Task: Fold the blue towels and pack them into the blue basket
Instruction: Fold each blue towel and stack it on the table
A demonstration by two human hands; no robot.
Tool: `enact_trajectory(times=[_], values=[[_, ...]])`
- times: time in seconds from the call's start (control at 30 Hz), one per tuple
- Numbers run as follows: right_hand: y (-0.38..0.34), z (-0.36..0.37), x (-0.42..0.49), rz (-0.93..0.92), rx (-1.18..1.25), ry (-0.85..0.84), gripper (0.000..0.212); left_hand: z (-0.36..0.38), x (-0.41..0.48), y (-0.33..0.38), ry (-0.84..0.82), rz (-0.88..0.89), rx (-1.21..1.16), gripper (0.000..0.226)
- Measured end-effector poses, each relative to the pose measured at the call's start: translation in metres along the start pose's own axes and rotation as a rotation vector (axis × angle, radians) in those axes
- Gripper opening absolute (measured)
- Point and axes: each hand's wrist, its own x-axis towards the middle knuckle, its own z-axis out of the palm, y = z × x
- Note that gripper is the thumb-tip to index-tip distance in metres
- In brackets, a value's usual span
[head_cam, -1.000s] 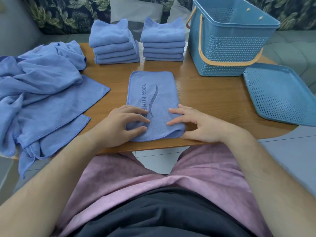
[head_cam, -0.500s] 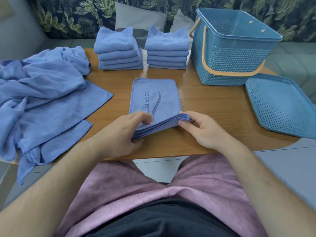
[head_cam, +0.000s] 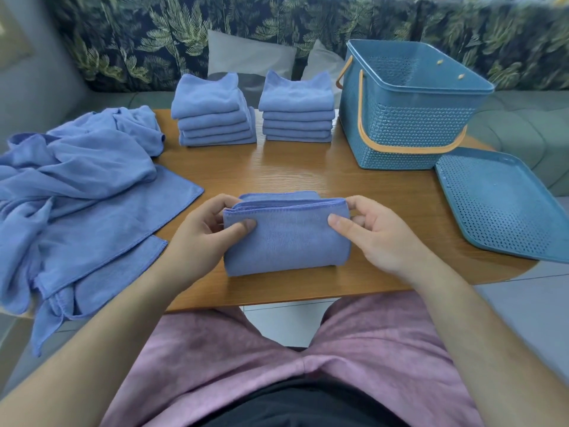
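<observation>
place: home, living room
seating: green sofa (head_cam: 517, 124) behind the table, leaf-print backrest (head_cam: 138, 41), grey cushions (head_cam: 249, 55)
table: wood-grain table (head_cam: 308, 171), person seated at its near edge
floor: pale tiles (head_cam: 283, 322)
chore: household laundry, folded towels (head_cam: 212, 101) in two stacks, loose towel heap (head_cam: 77, 167), plastic basket (head_cam: 409, 124), lid (head_cam: 498, 204) beside it

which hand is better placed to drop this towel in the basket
Right, probably. The right hand pinches the end of the folded towel nearest the basket, which stands open on that side; the left hand holds the far end.
</observation>
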Motion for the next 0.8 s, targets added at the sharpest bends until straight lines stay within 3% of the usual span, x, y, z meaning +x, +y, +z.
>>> enact_trajectory(times=[0.13,0.3,0.53,0.7,0.8], values=[[0.01,0.006,0.005,-0.012,0.091,0.012,0.061,0.007,0.003,-0.008,0.138,-0.007,0.069,0.029],[0.026,0.02,0.011,-0.096,-0.136,0.179,0.027,0.013,0.007,-0.016,0.19,0.012,0.195,0.02],[0.03,0.033,0.033,-0.159,-0.323,0.362,0.027,0.01,0.007,-0.025,0.056,-0.039,0.225,0.04],[0.029,0.028,0.028,-0.068,-0.358,0.222,0.051,0.008,0.008,-0.03,0.001,-0.061,0.284,0.053],[0.032,0.022,0.021,-0.041,-0.384,0.204,0.046,0.01,0.007,-0.029,-0.031,0.007,0.387,0.053]])
